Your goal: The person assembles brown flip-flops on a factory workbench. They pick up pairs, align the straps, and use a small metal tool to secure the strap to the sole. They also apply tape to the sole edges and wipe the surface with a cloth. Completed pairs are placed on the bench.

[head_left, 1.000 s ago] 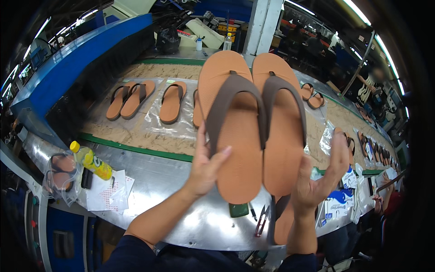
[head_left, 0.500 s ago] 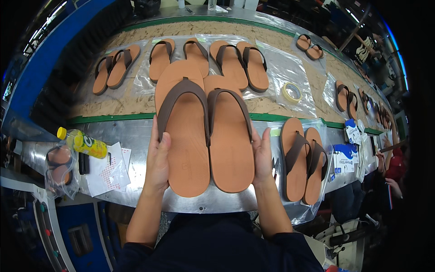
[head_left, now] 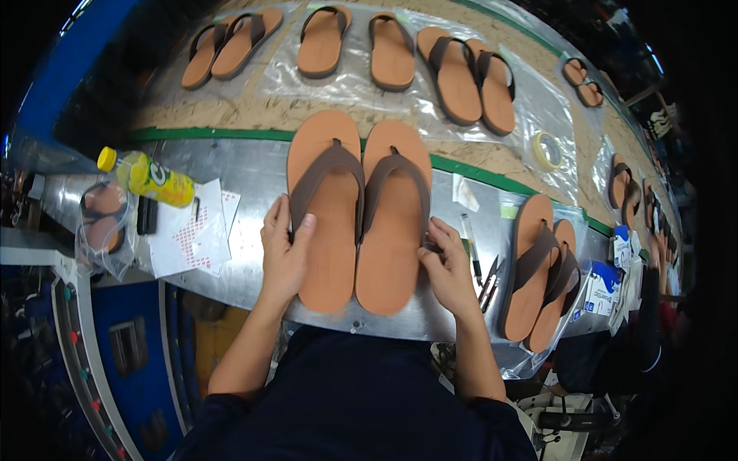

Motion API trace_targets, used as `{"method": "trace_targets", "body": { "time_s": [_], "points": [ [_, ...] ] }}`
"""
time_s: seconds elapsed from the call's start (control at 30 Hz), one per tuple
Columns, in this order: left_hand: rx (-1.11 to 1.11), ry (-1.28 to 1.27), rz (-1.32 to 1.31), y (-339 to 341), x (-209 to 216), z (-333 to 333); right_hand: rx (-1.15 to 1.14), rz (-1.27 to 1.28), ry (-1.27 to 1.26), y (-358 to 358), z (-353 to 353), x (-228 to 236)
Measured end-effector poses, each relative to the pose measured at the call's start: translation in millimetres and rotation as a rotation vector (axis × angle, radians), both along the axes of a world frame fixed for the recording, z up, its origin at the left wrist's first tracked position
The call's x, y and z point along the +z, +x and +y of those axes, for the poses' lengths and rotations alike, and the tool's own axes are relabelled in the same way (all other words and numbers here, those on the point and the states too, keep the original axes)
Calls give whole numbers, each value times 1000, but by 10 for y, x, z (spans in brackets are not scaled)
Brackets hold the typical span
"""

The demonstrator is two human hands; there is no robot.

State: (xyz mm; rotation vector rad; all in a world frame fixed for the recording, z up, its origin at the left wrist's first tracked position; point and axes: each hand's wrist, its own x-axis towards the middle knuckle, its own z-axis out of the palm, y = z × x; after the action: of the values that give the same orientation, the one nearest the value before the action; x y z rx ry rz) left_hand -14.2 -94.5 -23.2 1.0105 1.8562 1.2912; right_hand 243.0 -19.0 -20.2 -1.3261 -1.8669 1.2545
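In front of me are two tan flip-flops with dark brown straps, side by side, toes away from me and soles down over the metal bench edge. My left hand (head_left: 286, 244) grips the left flip-flop (head_left: 327, 265) by its outer edge, thumb on the footbed and fingers at the side. My right hand (head_left: 450, 261) is closed at the outer edge of the right flip-flop (head_left: 390, 265), its thumb and fingers against the side by the strap. The inner edges of the two touch or nearly touch. Whether the soles rest on the bench I cannot tell.
Several flip-flop pairs (head_left: 465, 81) lie on clear plastic bags across the brown work surface (head_left: 254, 111). Another pair (head_left: 530, 269) sits at the right, beside a pen (head_left: 473, 253) and small pointed tools (head_left: 490, 284). Left are a yellow bottle (head_left: 157, 183) and papers (head_left: 188, 238); tape (head_left: 547, 150) lies farther right.
The two flip-flops have come down toward the bench and now sit more evenly side by side. My right hand's fingers have bent in at the edge. The whole view has shifted.
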Motion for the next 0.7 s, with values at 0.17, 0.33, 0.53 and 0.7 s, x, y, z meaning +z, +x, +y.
{"method": "trace_targets", "body": {
  "time_s": [0.17, 0.33, 0.53, 0.7],
  "points": [
    [56, 1, 170, -42, -164, -79, -9, -112, 23, -136, -49, 135],
    [2, 15, 526, 257, 143, 110, -87, -66, 148, -241, -15, 24],
    [11, 43, 647, 288, 35, 191, -113, 130, -112, -128, 4, -21],
    [-5, 75, 666, 225, -48, 172, -101, 273, -263, -94, 29, -32]
  ]
}}
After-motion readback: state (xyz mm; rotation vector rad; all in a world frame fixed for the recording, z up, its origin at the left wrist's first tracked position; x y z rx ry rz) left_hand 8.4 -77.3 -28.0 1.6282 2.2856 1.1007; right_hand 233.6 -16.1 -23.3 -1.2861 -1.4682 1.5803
